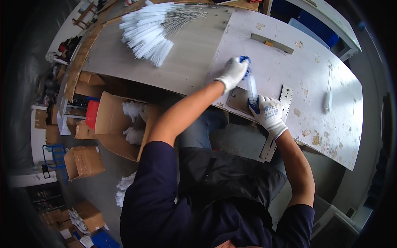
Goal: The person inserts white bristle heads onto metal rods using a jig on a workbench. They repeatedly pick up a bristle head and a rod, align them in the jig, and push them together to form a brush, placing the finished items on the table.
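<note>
"What could go wrong between the left hand (234,72) and right hand (269,113)?"

"The brush (252,85) might bend if they twist unevenly."

"And their fingers?"

"Both sets look curled closed on it, left at the far end, right at the near. A metal plate (238,99) lies just left of the right fingers, a brush pile (147,32) well left of the left ones."

The left hand (235,73) and right hand (266,115) hid the ends of the brush (252,86), its bristles blurred; a sleeve (149,177) covered part of a white pile (124,188); the lower edge cut off the shirt (221,223)
</note>
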Motion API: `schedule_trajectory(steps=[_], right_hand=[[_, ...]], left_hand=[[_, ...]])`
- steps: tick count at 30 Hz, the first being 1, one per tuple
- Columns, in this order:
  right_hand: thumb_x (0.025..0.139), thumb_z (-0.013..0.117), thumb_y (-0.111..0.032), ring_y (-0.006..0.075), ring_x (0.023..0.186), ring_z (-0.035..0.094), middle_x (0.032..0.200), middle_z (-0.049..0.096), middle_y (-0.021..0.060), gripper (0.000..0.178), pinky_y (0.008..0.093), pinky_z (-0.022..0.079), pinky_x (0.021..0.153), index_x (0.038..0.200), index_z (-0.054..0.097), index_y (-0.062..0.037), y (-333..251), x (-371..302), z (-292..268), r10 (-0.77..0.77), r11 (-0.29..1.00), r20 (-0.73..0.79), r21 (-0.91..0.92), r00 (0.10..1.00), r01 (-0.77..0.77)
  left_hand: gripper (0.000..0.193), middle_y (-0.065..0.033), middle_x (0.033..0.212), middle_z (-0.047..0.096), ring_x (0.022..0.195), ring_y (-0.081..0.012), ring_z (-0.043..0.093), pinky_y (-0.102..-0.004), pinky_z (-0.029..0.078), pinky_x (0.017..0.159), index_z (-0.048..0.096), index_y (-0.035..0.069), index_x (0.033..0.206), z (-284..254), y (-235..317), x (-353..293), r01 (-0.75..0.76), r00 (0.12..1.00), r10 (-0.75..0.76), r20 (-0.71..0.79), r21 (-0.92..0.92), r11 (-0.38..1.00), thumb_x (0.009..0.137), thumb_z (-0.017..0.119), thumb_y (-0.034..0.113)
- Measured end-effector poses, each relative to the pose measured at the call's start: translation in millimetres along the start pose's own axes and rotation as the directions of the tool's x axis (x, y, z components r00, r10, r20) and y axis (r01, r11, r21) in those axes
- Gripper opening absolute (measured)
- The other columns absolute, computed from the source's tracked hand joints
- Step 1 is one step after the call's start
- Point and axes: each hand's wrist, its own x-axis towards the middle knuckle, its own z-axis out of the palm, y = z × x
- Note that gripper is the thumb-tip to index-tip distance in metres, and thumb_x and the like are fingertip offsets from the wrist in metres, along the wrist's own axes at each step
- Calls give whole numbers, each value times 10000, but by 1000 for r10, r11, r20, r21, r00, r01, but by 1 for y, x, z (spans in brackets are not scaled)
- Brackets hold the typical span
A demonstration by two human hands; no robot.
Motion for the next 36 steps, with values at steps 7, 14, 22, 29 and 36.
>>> schedule_trajectory(steps=[7, 14, 22, 29, 36], right_hand=[[783, 774, -334, 338, 830, 682, 903, 692, 147, 369, 440, 533, 757, 977, 635, -52, 8, -8, -3, -8, 996, -124, 87, 992, 19], [786, 762, -327, 340, 839, 684, 923, 691, 150, 380, 452, 532, 767, 990, 617, -41, 8, -6, -7, 43, 992, -76, 124, 996, -34], [813, 747, -331, 337, 845, 685, 905, 697, 141, 357, 444, 534, 762, 1004, 622, -55, 19, -8, 2, 163, 974, -128, 178, 978, -139], [858, 724, -243, 362, 749, 671, 801, 665, 167, 222, 446, 511, 681, 944, 625, -63, 25, -16, -6, 491, 765, -248, 581, 835, -277], [867, 729, -292, 363, 709, 681, 776, 683, 158, 241, 444, 534, 657, 923, 628, -81, 148, -80, -36, 562, 826, -385, 305, 732, -474]], left_hand=[[445, -218, 1290, 580, 1171, -391, 582, -481, 485, 962, 577, 67, 1323, -184, 19, 30, 4, 702, 642, -308, 903, 429, 909, 642, 218], [301, -150, 1148, 668, 1048, -339, 652, -511, 514, 882, 625, 94, 1170, -209, -9, 42, 321, 853, 433, -291, 947, 3, 909, 563, 229], [203, -121, 790, 709, 706, -220, 693, -388, 554, 663, 715, 1, 973, -122, 15, 16, 83, 967, -83, -243, -10, 996, 909, 589, 146], [221, -60, 993, 748, 835, -132, 677, -282, 534, 788, 729, 4, 1101, -110, -36, 21, -206, 854, 351, -383, 370, 906, 931, 616, 91], [258, -85, 1052, 766, 937, -213, 729, -328, 544, 875, 740, 43, 1108, -113, -37, 22, -197, 836, 365, -409, 397, 897, 907, 636, 165]])
